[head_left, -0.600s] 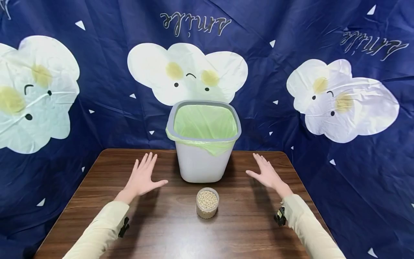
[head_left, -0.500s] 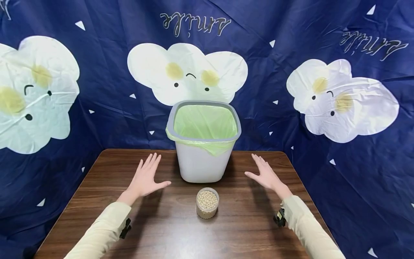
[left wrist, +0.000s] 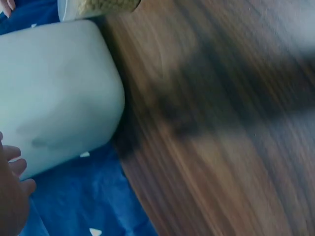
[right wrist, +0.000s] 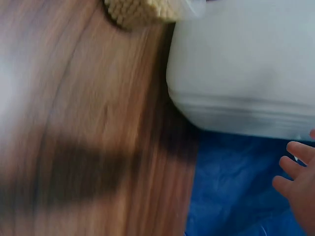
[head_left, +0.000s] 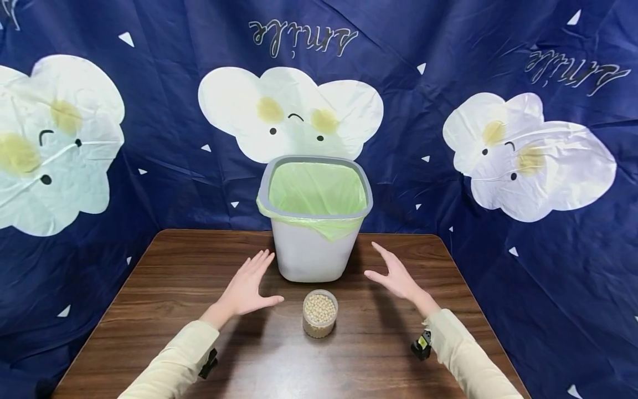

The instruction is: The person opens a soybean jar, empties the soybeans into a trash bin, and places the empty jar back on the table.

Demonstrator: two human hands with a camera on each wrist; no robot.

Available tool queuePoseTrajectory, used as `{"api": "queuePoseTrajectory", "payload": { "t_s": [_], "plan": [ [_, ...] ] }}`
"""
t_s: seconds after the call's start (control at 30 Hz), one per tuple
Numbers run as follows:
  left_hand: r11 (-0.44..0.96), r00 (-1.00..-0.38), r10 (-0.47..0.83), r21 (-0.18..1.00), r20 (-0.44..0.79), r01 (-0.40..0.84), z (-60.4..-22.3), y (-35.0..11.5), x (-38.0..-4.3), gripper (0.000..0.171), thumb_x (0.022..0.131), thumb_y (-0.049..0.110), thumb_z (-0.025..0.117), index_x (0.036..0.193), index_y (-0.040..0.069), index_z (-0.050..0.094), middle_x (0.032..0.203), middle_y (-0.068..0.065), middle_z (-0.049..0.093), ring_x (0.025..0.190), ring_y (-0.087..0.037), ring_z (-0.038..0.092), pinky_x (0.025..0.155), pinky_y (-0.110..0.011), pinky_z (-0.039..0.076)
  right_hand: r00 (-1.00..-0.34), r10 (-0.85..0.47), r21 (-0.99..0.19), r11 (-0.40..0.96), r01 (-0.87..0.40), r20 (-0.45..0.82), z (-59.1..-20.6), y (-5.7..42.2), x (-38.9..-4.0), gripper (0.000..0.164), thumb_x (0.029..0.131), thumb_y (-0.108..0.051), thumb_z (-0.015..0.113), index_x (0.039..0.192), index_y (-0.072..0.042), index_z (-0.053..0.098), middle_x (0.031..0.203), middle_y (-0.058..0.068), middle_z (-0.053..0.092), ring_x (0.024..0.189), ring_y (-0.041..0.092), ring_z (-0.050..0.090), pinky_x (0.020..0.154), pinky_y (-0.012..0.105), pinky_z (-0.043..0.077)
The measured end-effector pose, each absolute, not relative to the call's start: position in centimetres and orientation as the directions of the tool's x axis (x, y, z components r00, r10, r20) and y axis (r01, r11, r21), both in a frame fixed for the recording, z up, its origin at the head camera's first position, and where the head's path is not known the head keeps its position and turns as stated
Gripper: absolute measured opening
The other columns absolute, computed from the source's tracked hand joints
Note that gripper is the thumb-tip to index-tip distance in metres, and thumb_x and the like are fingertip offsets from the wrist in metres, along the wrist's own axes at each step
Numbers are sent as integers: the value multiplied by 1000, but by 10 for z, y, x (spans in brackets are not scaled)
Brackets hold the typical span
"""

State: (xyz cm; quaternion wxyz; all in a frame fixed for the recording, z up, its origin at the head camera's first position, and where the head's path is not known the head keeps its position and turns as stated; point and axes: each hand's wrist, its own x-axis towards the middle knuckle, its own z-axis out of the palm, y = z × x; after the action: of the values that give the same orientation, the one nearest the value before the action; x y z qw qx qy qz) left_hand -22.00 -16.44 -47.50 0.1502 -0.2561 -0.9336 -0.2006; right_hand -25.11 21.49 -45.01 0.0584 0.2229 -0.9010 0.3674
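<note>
A clear round jar (head_left: 320,313) full of small cream-coloured beads or beans stands upright on the wooden table (head_left: 164,277). Behind it is a white bin (head_left: 314,252) with a grey rim, lined with a light green bag (head_left: 316,188). To the left of the jar, my left hand (head_left: 246,285) hovers above the table, fingers straight and thumb spread toward the jar. On the other side my right hand (head_left: 396,277) is held in the air, its thumb apart from its straight fingers. Neither hand touches anything. Parts of the jar show in the left wrist view (left wrist: 106,6) and the right wrist view (right wrist: 140,11).
A dark blue cloth (head_left: 408,33) with white clouds hangs behind the table and along both sides. Small dark wrist cameras sit under the left cuff (head_left: 208,363) and the right cuff (head_left: 421,344). The bin stands near the table's back edge.
Both hands have moved inward, nearer to the jar; the left has come right and toward the front, the right has come left. The jar and the bin have stayed put.
</note>
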Motion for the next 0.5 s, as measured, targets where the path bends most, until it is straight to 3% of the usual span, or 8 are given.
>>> {"api": "queuePoseTrajectory", "payload": {
  "t_s": [0.17,0.5],
  "plan": [
    [756,-819,425,346,385,555,-482,-152,-217,98,65,51,73,138,-2,34,139,-22,35,130,-35,29,103,-51,25,-886,-352,-723,520,-454,303,-459,199,-247,72,80,-24,69,138,-3,33,133,22,43,124,37,37,99,55,28],
    [710,-850,409,468,333,525,-498,-130,-204,98,63,48,76,138,0,35,139,-16,38,129,-30,33,101,-45,32,-900,-355,-791,460,-403,252,-481,183,-240,74,74,-15,75,137,-7,37,132,19,45,123,32,39,100,53,29]
  ]
}}
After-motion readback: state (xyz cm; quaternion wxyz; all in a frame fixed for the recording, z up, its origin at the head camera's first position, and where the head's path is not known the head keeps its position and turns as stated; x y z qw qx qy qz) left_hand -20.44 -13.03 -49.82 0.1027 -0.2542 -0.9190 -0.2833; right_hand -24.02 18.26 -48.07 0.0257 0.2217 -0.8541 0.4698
